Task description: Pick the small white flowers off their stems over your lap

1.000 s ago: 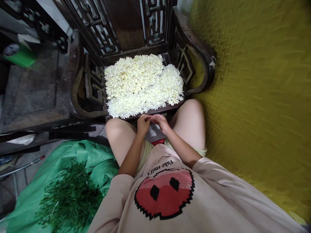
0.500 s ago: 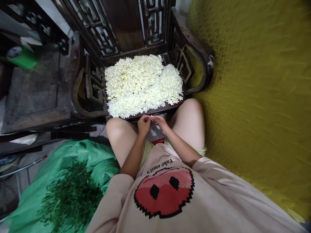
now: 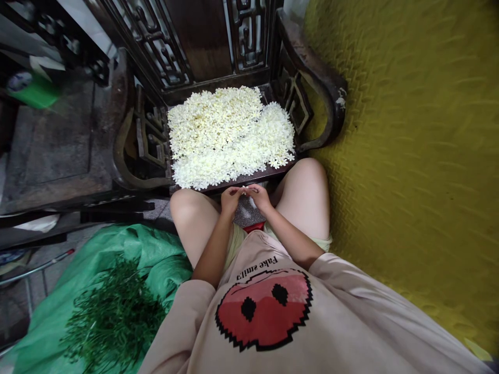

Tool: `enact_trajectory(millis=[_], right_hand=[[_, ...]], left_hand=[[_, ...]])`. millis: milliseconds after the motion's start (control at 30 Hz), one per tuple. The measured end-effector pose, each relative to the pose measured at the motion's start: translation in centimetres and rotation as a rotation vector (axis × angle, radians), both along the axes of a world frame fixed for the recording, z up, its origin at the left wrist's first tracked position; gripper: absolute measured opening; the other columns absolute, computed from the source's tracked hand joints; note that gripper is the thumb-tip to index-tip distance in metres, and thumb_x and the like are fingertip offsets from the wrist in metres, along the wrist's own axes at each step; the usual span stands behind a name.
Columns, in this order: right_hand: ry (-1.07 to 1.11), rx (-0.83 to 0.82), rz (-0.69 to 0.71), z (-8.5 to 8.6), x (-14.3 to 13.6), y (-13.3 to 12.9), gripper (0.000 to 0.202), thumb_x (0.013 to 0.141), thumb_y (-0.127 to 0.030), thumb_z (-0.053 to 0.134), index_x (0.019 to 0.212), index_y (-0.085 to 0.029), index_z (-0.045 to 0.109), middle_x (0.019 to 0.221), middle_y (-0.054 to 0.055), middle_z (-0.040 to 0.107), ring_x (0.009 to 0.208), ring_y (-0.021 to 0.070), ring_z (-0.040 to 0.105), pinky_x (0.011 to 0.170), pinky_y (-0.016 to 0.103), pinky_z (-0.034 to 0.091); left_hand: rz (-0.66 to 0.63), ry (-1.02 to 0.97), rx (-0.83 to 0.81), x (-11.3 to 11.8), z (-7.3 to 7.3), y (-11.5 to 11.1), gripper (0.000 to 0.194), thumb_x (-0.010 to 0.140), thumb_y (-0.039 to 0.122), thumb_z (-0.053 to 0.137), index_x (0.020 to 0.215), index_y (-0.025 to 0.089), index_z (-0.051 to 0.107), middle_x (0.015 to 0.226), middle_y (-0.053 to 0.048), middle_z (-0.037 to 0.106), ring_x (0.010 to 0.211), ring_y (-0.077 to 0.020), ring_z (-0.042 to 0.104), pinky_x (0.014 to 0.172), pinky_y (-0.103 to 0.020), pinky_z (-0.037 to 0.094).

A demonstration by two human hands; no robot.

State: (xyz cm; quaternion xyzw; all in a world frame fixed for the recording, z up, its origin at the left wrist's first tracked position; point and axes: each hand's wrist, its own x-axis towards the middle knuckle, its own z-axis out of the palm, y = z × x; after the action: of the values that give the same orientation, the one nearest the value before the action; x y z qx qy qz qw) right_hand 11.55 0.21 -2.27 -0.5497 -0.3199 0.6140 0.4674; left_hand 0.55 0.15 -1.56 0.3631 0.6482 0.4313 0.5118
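Between the knees, left hand (image 3: 231, 198) and right hand (image 3: 259, 196) meet fingertip to fingertip, pinching one small flower (image 3: 244, 187) beside the chair's flower heap (image 3: 228, 135).

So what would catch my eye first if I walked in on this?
Probably the heap of small white flowers covering the seat of the dark carved wooden chair. Just in front of it, the left hand and right hand meet fingertip to fingertip over something tiny, while a pile of green stems lies on a green sheet at lower left.
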Motion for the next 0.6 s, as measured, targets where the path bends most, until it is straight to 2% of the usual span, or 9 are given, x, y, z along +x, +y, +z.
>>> enact_trajectory(millis=[167, 400, 600], right_hand=[[-0.016, 0.008, -0.006, -0.06, -0.03, -0.04, 0.032, 0.059, -0.048, 0.067, 0.066, -0.019, 0.057, 0.069, 0.002, 0.063, 0.064, 0.0137, 0.054, 0.063, 0.027, 0.043], [-0.068, 0.05, -0.025, -0.17, 0.36, 0.11, 0.025, 0.062, -0.043, 0.064, 0.07, -0.019, 0.061, 0.071, 0.002, 0.064, 0.064, 0.0135, 0.054, 0.065, 0.027, 0.043], [-0.04, 0.079, -0.026, -0.67, 0.29, 0.07, 0.022, 0.064, -0.04, 0.064, 0.07, -0.019, 0.063, 0.073, 0.003, 0.064, 0.068, 0.0154, 0.056, 0.066, 0.029, 0.043]], left_hand=[[0.011, -0.009, -0.021, 0.03, -0.17, -0.08, 0.025, 0.06, 0.039, 0.07, 0.066, 0.016, 0.064, 0.067, -0.003, 0.065, 0.066, -0.0135, 0.056, 0.066, -0.026, 0.043], [-0.012, -0.13, -0.011, 0.1, -0.12, 0.03, 0.023, 0.057, 0.034, 0.072, 0.071, 0.016, 0.066, 0.071, -0.003, 0.067, 0.069, -0.0142, 0.058, 0.071, -0.028, 0.044], [-0.038, 0.005, -0.011, -0.04, -0.27, 0.0, 0.02, 0.063, 0.035, 0.068, 0.069, 0.016, 0.068, 0.067, -0.004, 0.066, 0.067, -0.0149, 0.058, 0.067, -0.027, 0.043]])
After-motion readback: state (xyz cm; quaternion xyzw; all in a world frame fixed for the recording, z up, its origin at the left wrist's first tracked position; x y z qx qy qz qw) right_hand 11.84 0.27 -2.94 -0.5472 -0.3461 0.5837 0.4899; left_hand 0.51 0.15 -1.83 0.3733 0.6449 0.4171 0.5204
